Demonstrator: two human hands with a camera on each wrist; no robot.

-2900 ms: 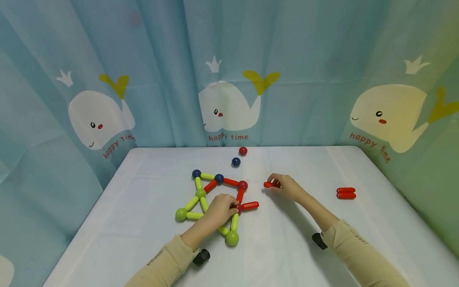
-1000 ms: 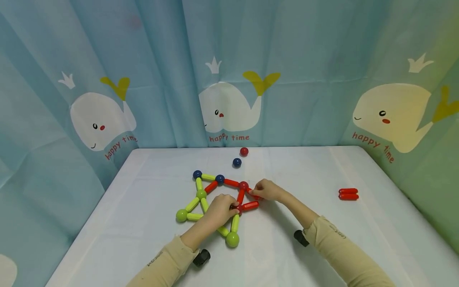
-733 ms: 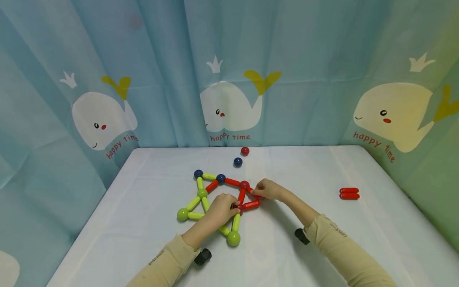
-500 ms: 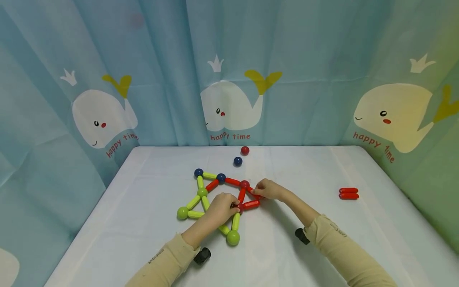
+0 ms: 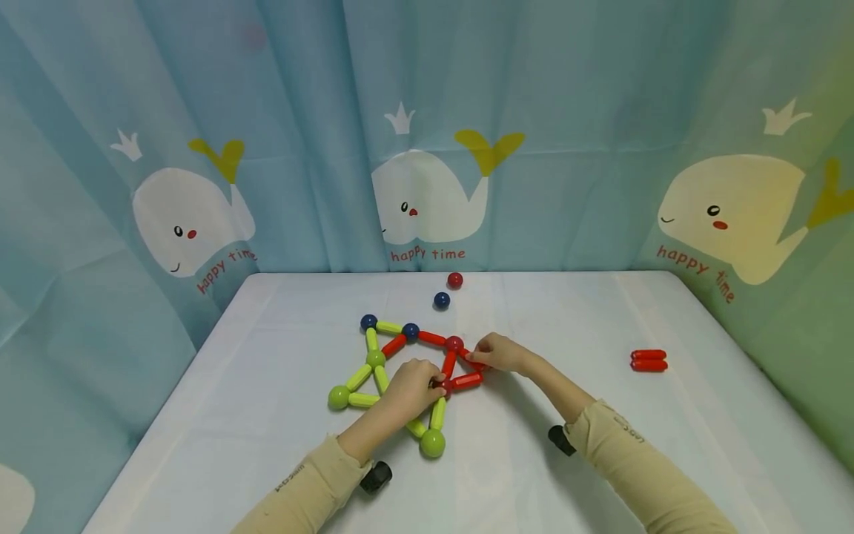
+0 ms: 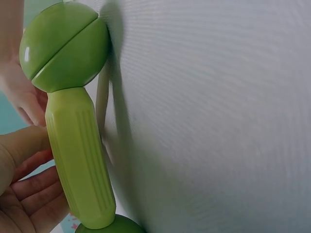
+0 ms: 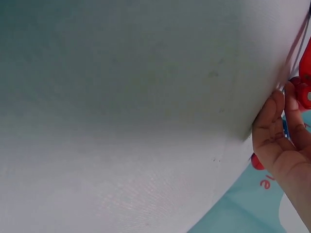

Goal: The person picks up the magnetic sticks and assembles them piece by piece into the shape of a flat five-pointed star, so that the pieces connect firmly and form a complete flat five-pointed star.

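A flat frame of magnetic rods and balls lies mid-table in the head view. My left hand point(image 5: 411, 387) pinches a red ball point(image 5: 445, 389) at its right side, mostly covered by the fingers. A red rod point(image 5: 465, 380) sticks out rightward from that ball. With the right hand point(image 5: 502, 353) I pinch another red rod point(image 5: 469, 357), whose upper end meets the upper red ball point(image 5: 454, 343). Its lower end sits close to the tip of the other rod; contact there cannot be told. The left wrist view shows a green ball point(image 6: 65, 46) and a yellow-green rod point(image 6: 80, 155) before the hand.
A loose blue ball point(image 5: 442, 300) and a loose red ball point(image 5: 455, 280) lie near the back edge. Two red rods point(image 5: 649, 360) rest side by side at the right. A whale-print curtain point(image 5: 427, 148) hangs behind the white table point(image 5: 267, 460).
Since the earliest frame, my right hand has carried its red rod left and slightly down to the upper red ball. Over the last second both hands stay nearly still; the left hand keeps its hold.
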